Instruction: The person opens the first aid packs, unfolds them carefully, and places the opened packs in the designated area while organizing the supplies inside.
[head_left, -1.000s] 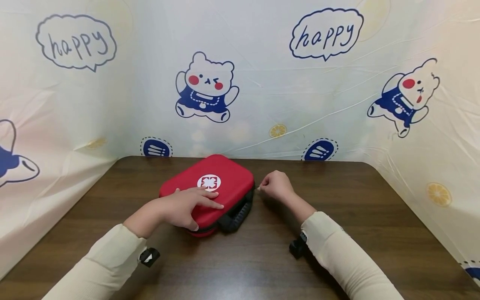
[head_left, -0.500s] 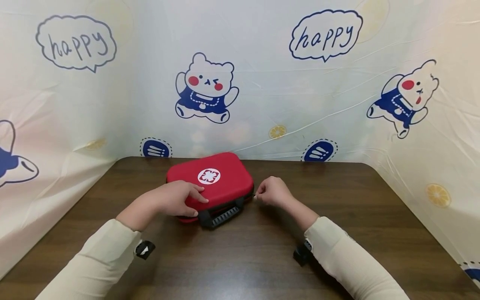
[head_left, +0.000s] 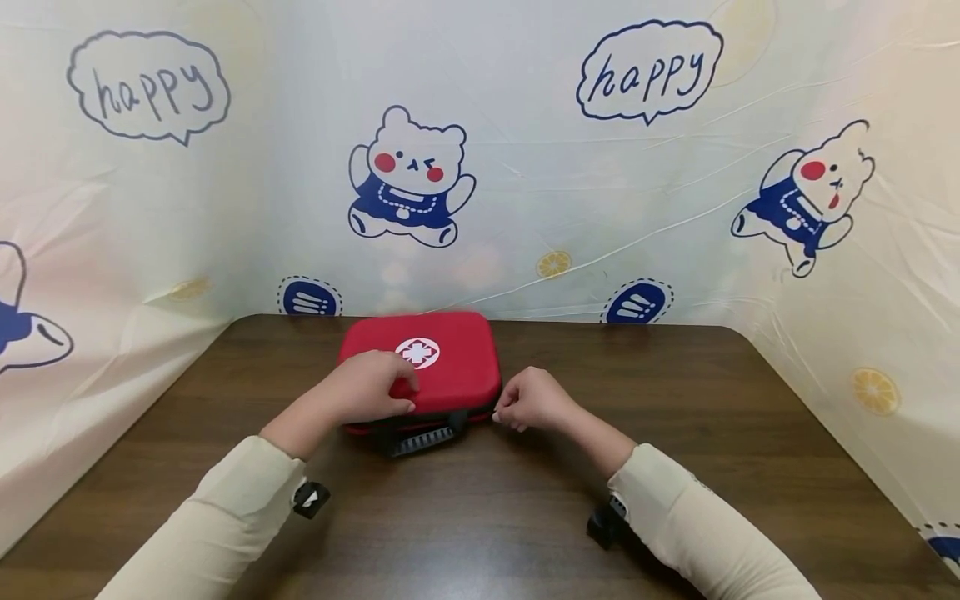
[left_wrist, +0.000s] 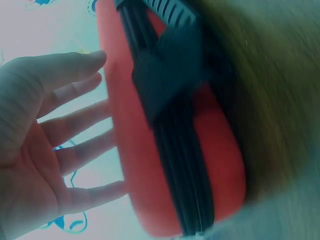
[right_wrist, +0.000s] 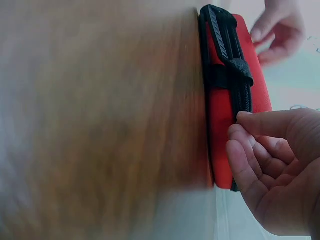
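Observation:
A red zippered first-aid case [head_left: 461, 358], marked with a white round emblem with a cross, lies flat on the table. Its black handle [head_left: 424, 442] faces the front edge. My left hand [head_left: 371, 387] rests at the lid's front left, fingers loosely bent; the left wrist view has those fingertips against the red lid [left_wrist: 132, 145]. At the front right corner, my right hand [head_left: 536, 402] pinches the zipper pull between thumb and forefinger. The pull is mostly hidden by the fingertips. The black zipper [right_wrist: 244, 95] runs along the case's side behind the handle straps.
The case stands near the back of the brown wooden table [head_left: 480, 517]. A printed cloth [head_left: 525, 200] with cartoon bears hangs behind and around the table. Black wrist cameras [head_left: 311, 499] sit at both cuffs.
The case has turned, so its handle side swings from the right front round to the front. My right hand has come nearer with the zipper pull; the left stays on the lid.

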